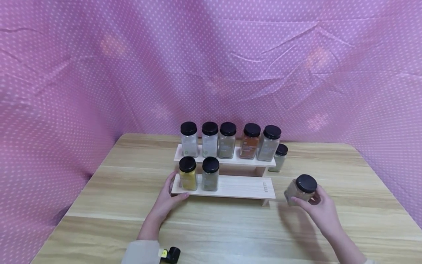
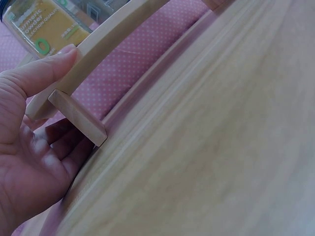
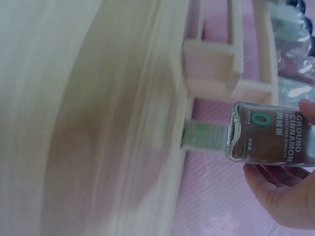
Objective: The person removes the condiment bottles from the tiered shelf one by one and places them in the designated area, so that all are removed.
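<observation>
My right hand holds a square glass jar of ground cinnamon with a black lid, up off the table to the right of a two-tier wooden spice rack. In the right wrist view the label of the cinnamon jar is readable, and fingers and thumb press its opposite sides. My left hand grips the left end of the rack's lower tier, thumb on the front edge near its leg. On that tier stand a jar of yellow powder and a grey-green jar, both at the left.
Several black-lidded jars line the upper tier, among them a reddish-brown one. Behind the rack's right end, another jar stands on the wooden table. A small black object lies by the left sleeve. Pink dotted cloth hangs around.
</observation>
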The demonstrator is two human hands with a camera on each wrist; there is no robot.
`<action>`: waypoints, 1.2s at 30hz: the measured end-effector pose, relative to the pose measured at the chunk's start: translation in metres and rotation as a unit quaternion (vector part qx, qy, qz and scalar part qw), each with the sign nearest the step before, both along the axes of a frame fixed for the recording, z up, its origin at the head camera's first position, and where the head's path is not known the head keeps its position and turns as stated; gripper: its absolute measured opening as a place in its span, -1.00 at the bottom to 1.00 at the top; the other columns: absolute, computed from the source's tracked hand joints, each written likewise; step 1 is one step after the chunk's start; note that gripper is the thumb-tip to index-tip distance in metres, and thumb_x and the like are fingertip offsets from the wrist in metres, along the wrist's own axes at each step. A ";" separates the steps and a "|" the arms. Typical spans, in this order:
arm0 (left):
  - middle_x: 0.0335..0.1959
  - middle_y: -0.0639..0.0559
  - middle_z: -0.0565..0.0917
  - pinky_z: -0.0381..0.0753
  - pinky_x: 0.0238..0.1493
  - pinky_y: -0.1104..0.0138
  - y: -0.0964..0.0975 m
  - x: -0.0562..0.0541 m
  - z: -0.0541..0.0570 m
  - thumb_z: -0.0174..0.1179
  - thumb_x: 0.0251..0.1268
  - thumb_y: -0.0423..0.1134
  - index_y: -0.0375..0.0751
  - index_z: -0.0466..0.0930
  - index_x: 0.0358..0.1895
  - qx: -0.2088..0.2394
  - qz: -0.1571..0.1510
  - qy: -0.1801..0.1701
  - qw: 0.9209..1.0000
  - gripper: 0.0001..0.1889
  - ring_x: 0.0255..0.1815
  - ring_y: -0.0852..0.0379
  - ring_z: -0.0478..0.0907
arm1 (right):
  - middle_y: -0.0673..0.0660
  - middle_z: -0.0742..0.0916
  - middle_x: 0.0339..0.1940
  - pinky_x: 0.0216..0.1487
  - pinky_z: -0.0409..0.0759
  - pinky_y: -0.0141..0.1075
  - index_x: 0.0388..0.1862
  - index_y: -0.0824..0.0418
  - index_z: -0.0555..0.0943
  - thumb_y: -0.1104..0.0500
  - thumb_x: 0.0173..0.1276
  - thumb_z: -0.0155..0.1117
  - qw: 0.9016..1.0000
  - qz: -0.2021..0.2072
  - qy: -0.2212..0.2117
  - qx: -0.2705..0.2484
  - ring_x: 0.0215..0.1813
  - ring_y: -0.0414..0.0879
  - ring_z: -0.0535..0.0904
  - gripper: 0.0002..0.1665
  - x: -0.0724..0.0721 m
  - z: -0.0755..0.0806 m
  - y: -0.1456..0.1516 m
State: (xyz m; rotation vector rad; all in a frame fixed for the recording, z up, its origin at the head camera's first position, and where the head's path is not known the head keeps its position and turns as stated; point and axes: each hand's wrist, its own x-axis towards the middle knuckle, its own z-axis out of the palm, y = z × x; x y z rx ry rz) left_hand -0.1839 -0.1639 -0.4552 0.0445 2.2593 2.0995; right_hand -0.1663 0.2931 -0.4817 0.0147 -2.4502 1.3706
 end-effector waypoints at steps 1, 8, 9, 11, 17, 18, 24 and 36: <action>0.29 -0.17 0.06 -0.13 0.22 0.12 0.000 0.000 0.000 0.34 -0.19 -0.31 -0.04 -0.13 0.32 0.002 0.000 0.001 1.000 -0.02 0.25 -0.03 0.03 | 0.04 0.52 0.00 -0.17 0.41 -0.56 0.14 -0.10 0.35 0.00 -0.08 0.38 1.000 -0.001 -0.001 0.004 -0.02 -0.21 0.43 -0.27 -0.002 0.000 0.003; 0.30 -0.16 0.04 -0.13 0.22 0.14 0.000 -0.001 -0.002 0.35 -0.18 -0.29 -0.04 -0.13 0.32 -0.001 0.004 -0.007 1.000 -0.02 0.27 0.00 -0.02 | 0.14 0.52 0.00 -0.16 0.43 -0.52 0.16 0.05 0.33 0.06 -0.04 0.36 1.000 0.017 -0.011 -0.011 -0.03 -0.25 0.42 -0.27 -0.010 0.011 0.012; 0.30 -0.16 0.03 -0.14 0.22 0.14 -0.001 -0.001 -0.002 0.34 -0.18 -0.29 -0.05 -0.14 0.32 -0.001 0.003 -0.007 1.000 -0.02 0.27 0.01 -0.04 | 0.16 0.51 0.02 -0.14 0.43 -0.49 0.17 0.07 0.32 0.06 -0.02 0.35 0.999 0.025 -0.017 -0.014 -0.01 -0.24 0.41 -0.27 -0.011 0.014 0.013; 0.30 -0.15 0.01 -0.14 0.23 0.14 -0.001 -0.001 -0.002 0.34 -0.18 -0.28 -0.05 -0.14 0.32 -0.003 0.003 -0.007 1.000 -0.02 0.28 0.02 -0.06 | 0.16 0.50 0.03 -0.14 0.42 -0.49 0.17 0.09 0.31 0.07 -0.01 0.35 0.999 0.028 -0.021 -0.020 -0.01 -0.24 0.40 -0.27 -0.013 0.016 0.015; 0.30 -0.15 0.03 -0.14 0.22 0.12 -0.001 -0.001 -0.001 0.34 -0.18 -0.28 -0.03 -0.13 0.32 -0.003 0.002 -0.006 1.000 -0.03 0.27 0.00 -0.04 | 0.13 0.49 0.02 -0.16 0.37 -0.60 0.16 0.05 0.32 0.04 -0.02 0.35 0.999 0.008 -0.015 -0.027 0.01 -0.25 0.37 -0.28 -0.030 0.006 0.024; 0.30 -0.16 0.03 -0.14 0.22 0.12 -0.001 -0.001 -0.001 0.34 -0.17 -0.29 -0.04 -0.13 0.32 -0.001 0.001 -0.005 1.000 -0.03 0.27 0.00 -0.03 | 0.14 0.49 0.02 -0.18 0.37 -0.60 0.17 0.06 0.32 0.04 -0.01 0.34 1.000 0.005 -0.016 -0.026 0.01 -0.23 0.36 -0.28 -0.033 0.004 0.025; 0.29 -0.16 0.06 -0.14 0.22 0.13 0.001 0.000 0.001 0.34 -0.18 -0.31 -0.03 -0.14 0.32 0.005 0.000 -0.006 1.000 -0.02 0.25 -0.01 0.02 | 0.21 0.51 -0.01 -0.18 0.33 -0.57 0.14 0.16 0.31 -0.02 -0.01 0.32 0.999 -0.014 -0.047 0.004 0.00 -0.13 0.36 -0.27 -0.040 0.014 0.025; 0.30 -0.16 0.03 -0.13 0.22 0.13 0.001 0.000 0.000 0.34 -0.19 -0.32 -0.03 -0.14 0.33 -0.003 0.007 -0.004 1.000 -0.01 0.26 -0.01 0.00 | 0.46 0.40 0.05 0.09 0.20 -0.03 0.15 0.45 0.20 0.18 0.09 0.26 0.996 0.004 -0.082 -0.029 0.11 0.19 0.26 -0.28 -0.040 0.073 -0.005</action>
